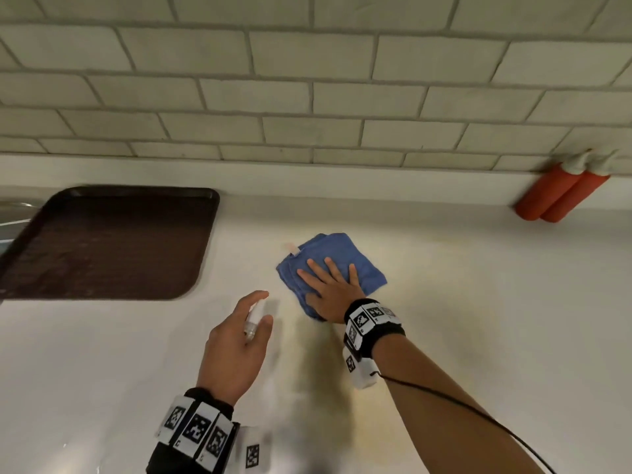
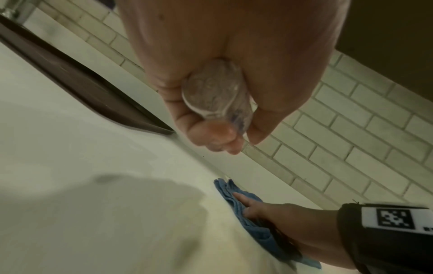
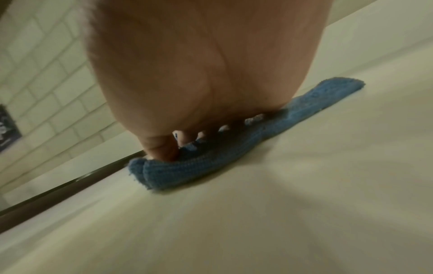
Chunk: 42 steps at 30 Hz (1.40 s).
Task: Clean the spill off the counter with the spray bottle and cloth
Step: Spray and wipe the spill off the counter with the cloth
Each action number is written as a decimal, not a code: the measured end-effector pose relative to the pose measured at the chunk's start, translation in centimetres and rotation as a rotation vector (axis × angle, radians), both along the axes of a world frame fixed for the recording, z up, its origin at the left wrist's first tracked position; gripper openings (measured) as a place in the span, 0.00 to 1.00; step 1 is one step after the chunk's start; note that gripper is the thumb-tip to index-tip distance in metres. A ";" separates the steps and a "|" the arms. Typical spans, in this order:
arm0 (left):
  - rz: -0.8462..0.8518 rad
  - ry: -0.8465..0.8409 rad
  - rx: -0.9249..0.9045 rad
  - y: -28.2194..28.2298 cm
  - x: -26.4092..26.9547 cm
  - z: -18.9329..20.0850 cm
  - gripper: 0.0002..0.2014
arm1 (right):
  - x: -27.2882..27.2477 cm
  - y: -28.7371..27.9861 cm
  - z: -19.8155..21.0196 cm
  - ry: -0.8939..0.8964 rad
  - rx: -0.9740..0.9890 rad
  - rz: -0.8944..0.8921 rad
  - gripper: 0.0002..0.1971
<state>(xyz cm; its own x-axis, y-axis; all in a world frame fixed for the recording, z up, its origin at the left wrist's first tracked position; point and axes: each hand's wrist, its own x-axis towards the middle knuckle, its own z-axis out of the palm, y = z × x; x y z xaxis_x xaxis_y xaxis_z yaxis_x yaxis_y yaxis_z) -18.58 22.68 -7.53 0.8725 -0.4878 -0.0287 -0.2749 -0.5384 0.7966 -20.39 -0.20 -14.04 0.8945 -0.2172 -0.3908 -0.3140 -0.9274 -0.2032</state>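
A folded blue cloth lies on the pale counter near its middle. My right hand presses flat on the cloth with fingers spread; the right wrist view shows the palm and fingertips bearing down on the blue cloth. Left of it, my left hand grips a small clear spray bottle held above the counter. In the left wrist view the fingers wrap around the bottle, whose round base faces the camera. A faint pale smear shows at the cloth's far left corner.
A dark brown tray lies on the counter at the left. Two orange cylinders with white tops lean against the tiled wall at the back right. The counter ends at that wall.
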 end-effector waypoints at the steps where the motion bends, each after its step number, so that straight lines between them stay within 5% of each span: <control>1: 0.011 -0.002 0.003 -0.7 -0.4 0.0 0.17 | -0.2 -1.4 0.0 0.007 0.006 -0.018 0.29; 17: 0.062 0.008 0.053 -10.4 -4.4 0.4 0.17 | -18.8 -13.0 -0.9 0.033 0.009 -0.457 0.32; 27: 0.138 -0.017 0.072 -9.8 -4.5 0.9 0.18 | -9.6 -22.5 0.4 0.057 0.073 -0.555 0.30; 34: 0.180 -0.043 0.088 -8.5 -2.5 0.6 0.24 | -4.0 -18.0 0.6 0.044 0.063 -0.323 0.30; 38: 0.147 -0.087 0.111 -8.8 -1.7 0.9 0.25 | -6.6 -12.9 -0.6 0.044 0.046 -0.224 0.30; 42: 0.177 -0.128 0.170 -8.8 -1.0 1.4 0.18 | -11.7 -8.9 -0.9 0.042 0.007 -0.202 0.42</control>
